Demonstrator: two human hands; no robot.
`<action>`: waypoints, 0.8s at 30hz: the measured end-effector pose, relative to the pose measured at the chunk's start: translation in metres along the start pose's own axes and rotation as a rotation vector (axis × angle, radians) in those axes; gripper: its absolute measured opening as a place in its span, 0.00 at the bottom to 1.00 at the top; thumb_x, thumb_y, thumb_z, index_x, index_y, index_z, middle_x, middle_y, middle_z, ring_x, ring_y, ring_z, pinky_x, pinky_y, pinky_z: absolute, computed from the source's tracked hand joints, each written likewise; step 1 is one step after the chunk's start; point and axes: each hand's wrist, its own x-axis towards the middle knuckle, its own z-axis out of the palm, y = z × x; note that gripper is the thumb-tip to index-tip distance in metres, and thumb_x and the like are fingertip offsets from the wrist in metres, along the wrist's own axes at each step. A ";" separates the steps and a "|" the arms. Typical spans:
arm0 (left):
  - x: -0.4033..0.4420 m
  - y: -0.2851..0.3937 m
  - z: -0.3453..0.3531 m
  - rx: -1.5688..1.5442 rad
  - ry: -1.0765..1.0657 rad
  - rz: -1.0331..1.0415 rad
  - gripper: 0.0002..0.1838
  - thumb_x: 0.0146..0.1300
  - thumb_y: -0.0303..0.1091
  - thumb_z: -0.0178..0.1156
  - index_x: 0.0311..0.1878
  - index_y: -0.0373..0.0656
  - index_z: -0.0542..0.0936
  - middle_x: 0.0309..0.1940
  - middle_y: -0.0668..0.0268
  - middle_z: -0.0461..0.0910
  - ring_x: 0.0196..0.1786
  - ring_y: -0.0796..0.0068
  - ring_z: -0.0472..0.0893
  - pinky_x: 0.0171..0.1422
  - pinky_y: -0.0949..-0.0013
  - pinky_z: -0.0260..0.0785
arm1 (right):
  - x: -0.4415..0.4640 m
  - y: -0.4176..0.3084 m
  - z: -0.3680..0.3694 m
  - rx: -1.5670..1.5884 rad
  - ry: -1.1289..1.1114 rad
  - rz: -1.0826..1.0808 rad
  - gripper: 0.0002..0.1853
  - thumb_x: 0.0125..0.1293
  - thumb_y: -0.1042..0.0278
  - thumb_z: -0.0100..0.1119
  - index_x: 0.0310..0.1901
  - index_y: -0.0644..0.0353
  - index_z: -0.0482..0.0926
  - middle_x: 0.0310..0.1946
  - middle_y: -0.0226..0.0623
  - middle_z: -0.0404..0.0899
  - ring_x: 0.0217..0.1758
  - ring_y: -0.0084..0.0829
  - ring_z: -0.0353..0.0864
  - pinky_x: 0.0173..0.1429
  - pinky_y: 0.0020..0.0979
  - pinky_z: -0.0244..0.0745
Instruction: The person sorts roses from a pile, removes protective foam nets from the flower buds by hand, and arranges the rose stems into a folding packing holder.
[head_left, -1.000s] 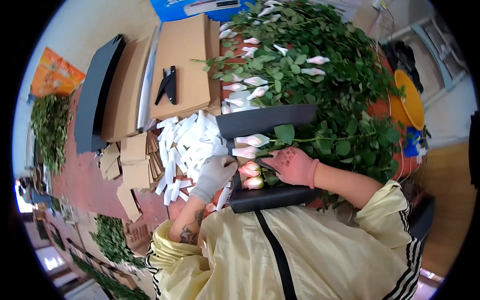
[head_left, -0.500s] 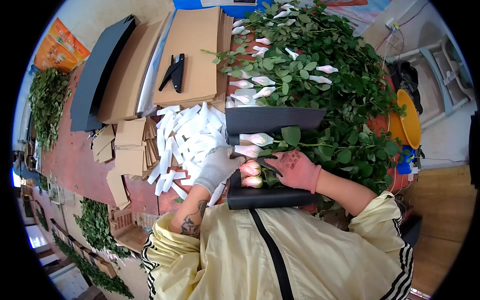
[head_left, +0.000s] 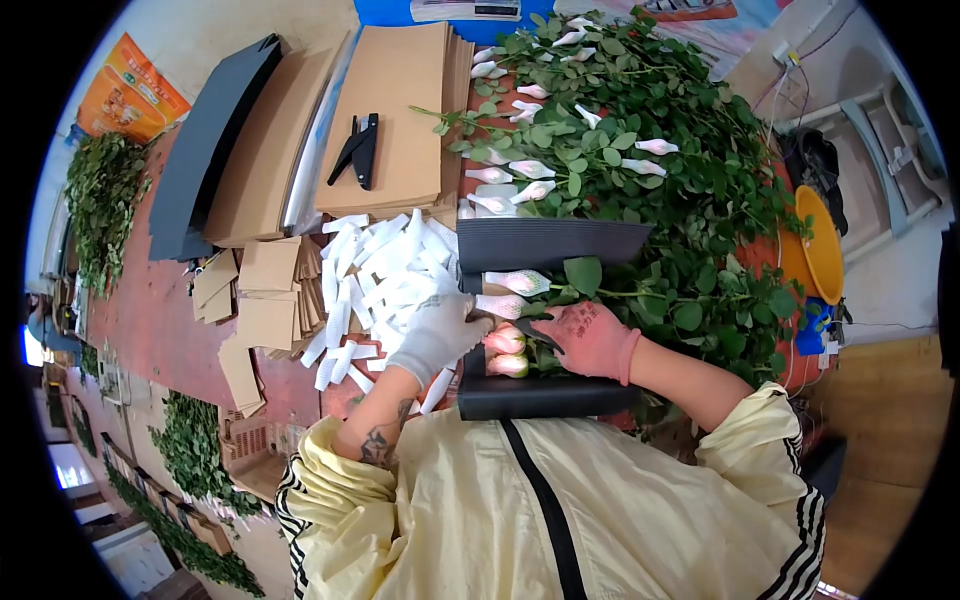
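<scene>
Though half curled, left fingers [head_left: 471, 328] beside netted rose [head_left: 502, 306]

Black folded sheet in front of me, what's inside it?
Between the black sheet's raised sides show two netted roses and two bare pink roses. The right hand and leaves hide most of their stems.

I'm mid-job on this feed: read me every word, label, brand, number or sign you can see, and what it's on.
No text can be read with certainty.
Orange bag: printed lettering, too small and blurred.
Right glove: dark print on the back, too blurred.
Left glove: faint grey marks, unreadable.
White label at the top edge, against blue: too small and cut off.
</scene>
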 end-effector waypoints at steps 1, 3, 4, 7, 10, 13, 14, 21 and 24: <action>-0.007 0.005 -0.004 0.056 0.016 0.003 0.19 0.57 0.48 0.57 0.34 0.39 0.80 0.33 0.51 0.81 0.39 0.52 0.80 0.46 0.57 0.71 | -0.001 0.000 0.005 -0.026 0.041 -0.008 0.24 0.57 0.63 0.51 0.58 0.56 0.72 0.51 0.45 0.75 0.52 0.40 0.77 0.54 0.39 0.71; -0.035 0.017 -0.014 0.078 0.108 0.076 0.19 0.56 0.48 0.59 0.36 0.38 0.80 0.33 0.52 0.80 0.39 0.52 0.80 0.46 0.57 0.71 | -0.001 0.001 0.007 -0.031 0.070 -0.014 0.26 0.55 0.60 0.56 0.57 0.57 0.71 0.46 0.42 0.76 0.48 0.41 0.77 0.53 0.40 0.70; -0.047 0.023 -0.017 0.098 0.190 0.154 0.20 0.55 0.48 0.60 0.38 0.38 0.80 0.34 0.53 0.80 0.39 0.53 0.80 0.46 0.57 0.71 | 0.000 0.002 0.008 -0.027 0.072 -0.007 0.26 0.55 0.60 0.56 0.57 0.57 0.71 0.46 0.42 0.76 0.48 0.41 0.77 0.53 0.40 0.70; -0.063 0.042 -0.013 0.168 0.209 0.478 0.24 0.55 0.50 0.59 0.47 0.40 0.77 0.49 0.53 0.76 0.52 0.55 0.75 0.54 0.56 0.67 | -0.001 0.003 0.010 -0.010 0.089 -0.022 0.26 0.55 0.60 0.56 0.57 0.56 0.71 0.46 0.43 0.76 0.48 0.41 0.77 0.53 0.40 0.70; -0.073 0.043 0.014 0.396 0.263 0.425 0.30 0.54 0.52 0.59 0.55 0.40 0.73 0.58 0.56 0.70 0.61 0.57 0.69 0.59 0.55 0.63 | 0.000 0.002 0.005 0.000 0.045 0.006 0.26 0.54 0.61 0.56 0.56 0.56 0.72 0.46 0.44 0.75 0.48 0.41 0.77 0.53 0.41 0.70; -0.086 0.068 0.013 0.409 0.095 0.456 0.33 0.54 0.55 0.59 0.56 0.40 0.72 0.57 0.58 0.72 0.61 0.61 0.69 0.58 0.57 0.65 | 0.000 0.002 0.010 -0.015 0.060 0.034 0.25 0.55 0.61 0.54 0.57 0.55 0.72 0.47 0.43 0.76 0.53 0.39 0.75 0.56 0.40 0.69; -0.090 0.070 0.018 0.361 0.022 0.482 0.33 0.54 0.55 0.59 0.56 0.39 0.72 0.56 0.58 0.72 0.60 0.61 0.70 0.58 0.58 0.65 | -0.002 0.002 0.010 -0.018 0.055 0.031 0.25 0.55 0.61 0.54 0.57 0.55 0.72 0.47 0.43 0.76 0.53 0.39 0.75 0.56 0.40 0.69; -0.082 0.064 0.032 0.367 -0.006 0.312 0.18 0.57 0.51 0.56 0.37 0.43 0.78 0.37 0.60 0.78 0.40 0.64 0.79 0.42 0.58 0.70 | 0.001 0.009 0.007 0.097 0.058 0.029 0.28 0.55 0.63 0.53 0.60 0.52 0.69 0.51 0.45 0.75 0.57 0.42 0.73 0.63 0.41 0.66; -0.075 0.053 0.056 0.379 0.097 0.322 0.12 0.54 0.47 0.57 0.27 0.49 0.81 0.28 0.65 0.80 0.36 0.68 0.80 0.37 0.62 0.70 | 0.000 0.005 -0.004 0.073 0.101 0.003 0.28 0.50 0.67 0.56 0.58 0.51 0.72 0.49 0.44 0.77 0.54 0.42 0.76 0.61 0.40 0.69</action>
